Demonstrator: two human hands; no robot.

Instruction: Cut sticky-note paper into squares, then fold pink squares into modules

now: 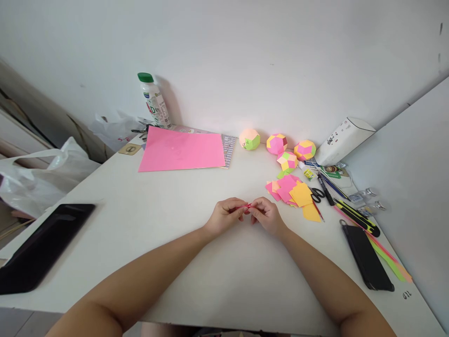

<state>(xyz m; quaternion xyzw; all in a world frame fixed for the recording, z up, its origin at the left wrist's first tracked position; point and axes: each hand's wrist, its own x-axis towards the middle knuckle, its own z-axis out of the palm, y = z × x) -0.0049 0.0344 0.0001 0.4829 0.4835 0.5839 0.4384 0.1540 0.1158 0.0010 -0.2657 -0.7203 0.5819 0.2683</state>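
Where the two hands are meeting: the left hand (pixel 224 216) and the right hand (pixel 268 216) are holding one small red piece (pixel 248 206) between them, over the middle of the counter (pixel 228 281).
Left fingers: thumb and forefinger are pinching the piece at its left end.
Right fingers: thumb and forefinger are gripping its right end, close to the left fingertips.
Red piece: it is showing only as a narrow sliver, too small and covered to tell its shape.
Cut papers: pink pieces (pixel 286 188) and yellow-orange pieces (pixel 302 193) are lying in an overlapping pile beyond the right hand, with black scissors (pixel 317 194) just beside them.
Faceted balls: four multicoloured balls (pixel 277 143) are sitting behind the pile, near the wall (pixel 210 56).
Right edge: a black-and-yellow cutter (pixel 358 217), a dark phone-like slab (pixel 367 257) and long coloured strips (pixel 389 257) are lying there, while a white container (pixel 345 140) is leaning further back.
Pink sheet: the large sheet (pixel 182 149) is lying partly over a striped one (pixel 229 150), in front of a green-capped bottle (pixel 154 103).
Far left: a black flat object (pixel 49 248) is lying on the counter, near a white plastic bag (pixel 59 168).
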